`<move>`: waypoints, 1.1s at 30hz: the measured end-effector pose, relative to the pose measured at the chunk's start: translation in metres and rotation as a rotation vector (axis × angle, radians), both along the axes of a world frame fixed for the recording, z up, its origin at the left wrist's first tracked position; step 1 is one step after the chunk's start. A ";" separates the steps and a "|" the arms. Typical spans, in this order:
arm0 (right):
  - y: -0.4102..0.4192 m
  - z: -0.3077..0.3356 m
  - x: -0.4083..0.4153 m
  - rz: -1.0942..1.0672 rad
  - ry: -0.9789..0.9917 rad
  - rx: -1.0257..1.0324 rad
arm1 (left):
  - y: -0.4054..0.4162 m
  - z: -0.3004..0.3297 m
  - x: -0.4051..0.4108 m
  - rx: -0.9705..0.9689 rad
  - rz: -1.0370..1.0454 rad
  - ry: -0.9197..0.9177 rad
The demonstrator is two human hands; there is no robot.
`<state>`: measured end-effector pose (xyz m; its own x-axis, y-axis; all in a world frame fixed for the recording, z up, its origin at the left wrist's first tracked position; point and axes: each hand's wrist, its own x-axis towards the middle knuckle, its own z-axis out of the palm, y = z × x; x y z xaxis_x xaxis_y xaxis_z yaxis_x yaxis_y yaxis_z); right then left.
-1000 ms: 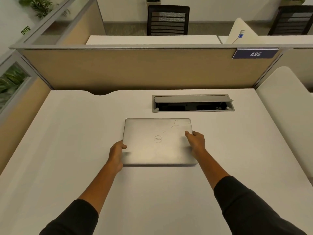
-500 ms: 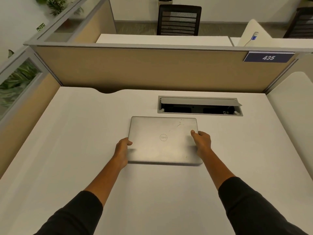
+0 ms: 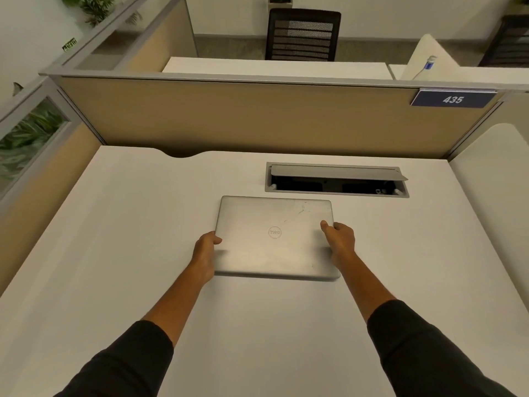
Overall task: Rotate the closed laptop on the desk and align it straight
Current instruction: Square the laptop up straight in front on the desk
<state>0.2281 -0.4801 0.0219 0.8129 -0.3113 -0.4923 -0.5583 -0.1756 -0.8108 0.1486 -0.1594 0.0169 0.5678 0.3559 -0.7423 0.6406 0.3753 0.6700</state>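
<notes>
A closed silver laptop point(image 3: 274, 239) lies flat on the white desk point(image 3: 114, 253), its long edges roughly parallel to the desk's back edge and its round logo upside down to me. My left hand point(image 3: 204, 249) grips the laptop's left edge, thumb on the lid. My right hand point(image 3: 339, 239) grips the right edge, thumb on the lid too. Both sleeves are black.
An open cable hatch point(image 3: 336, 180) with a raised grey flap is set into the desk just behind the laptop. A beige partition point(image 3: 257, 118) with a "435" sign point(image 3: 453, 98) closes the back. Another partition runs along the left, and a second white desk point(image 3: 492, 202) adjoins on the right.
The hands keep the same hold on the laptop's two sides. The whole scene has shifted a little right and down in view as my head moved.
</notes>
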 end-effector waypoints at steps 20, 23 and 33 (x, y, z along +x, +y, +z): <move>-0.001 0.003 -0.001 0.011 0.008 -0.012 | -0.001 -0.003 0.000 0.024 -0.009 0.007; -0.001 0.002 -0.001 0.030 0.008 -0.034 | 0.000 -0.002 0.000 0.026 -0.020 0.005; 0.006 0.008 -0.017 0.297 0.043 -0.379 | -0.010 0.001 -0.008 0.353 -0.230 -0.034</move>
<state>0.2106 -0.4744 0.0301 0.8752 -0.2331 -0.4238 -0.4708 -0.6113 -0.6361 0.1408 -0.1692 0.0177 0.6841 0.4459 -0.5772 0.6564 -0.0314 0.7538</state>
